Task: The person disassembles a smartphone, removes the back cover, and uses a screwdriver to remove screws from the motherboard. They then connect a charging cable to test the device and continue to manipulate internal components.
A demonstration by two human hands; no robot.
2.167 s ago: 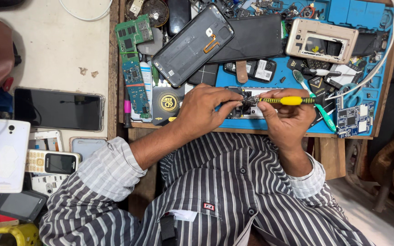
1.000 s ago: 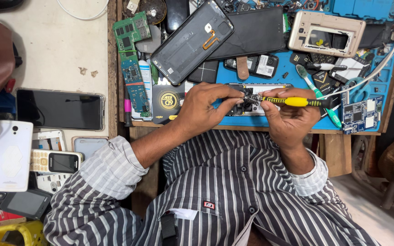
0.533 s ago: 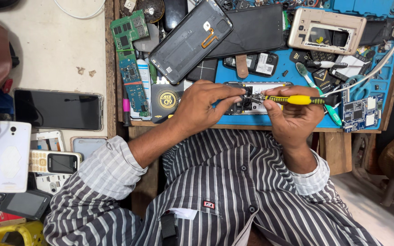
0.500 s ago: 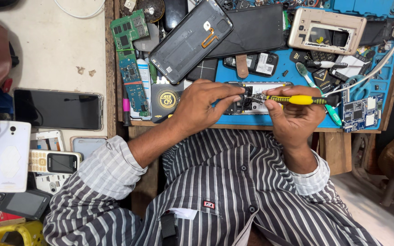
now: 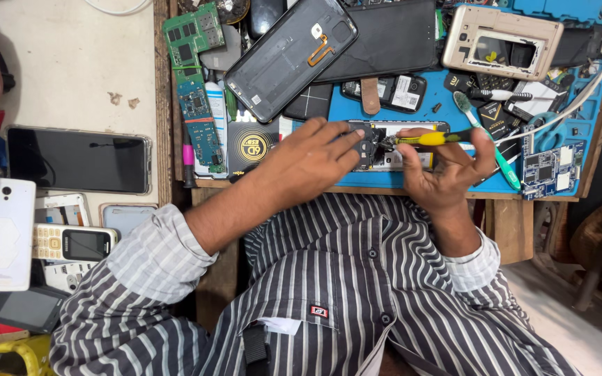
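An opened phone (image 5: 395, 145) with its insides showing lies on the blue work mat (image 5: 423, 115) near the bench's front edge. My left hand (image 5: 311, 157) presses on its left part, fingers spread over it. My right hand (image 5: 447, 167) holds a screwdriver with a yellow handle (image 5: 430, 138), tip pointing left into the phone's innards.
Behind lie a dark phone back cover (image 5: 290, 56), a black slab (image 5: 384, 38), a gold phone frame (image 5: 502, 42), green circuit boards (image 5: 193, 31), a green toothbrush (image 5: 485, 136) and a small blue board (image 5: 548, 170). Several phones (image 5: 78, 160) sit on the left table.
The screwdriver has stayed on the opened phone, with my hands shifting only slightly. The view has drifted a little.
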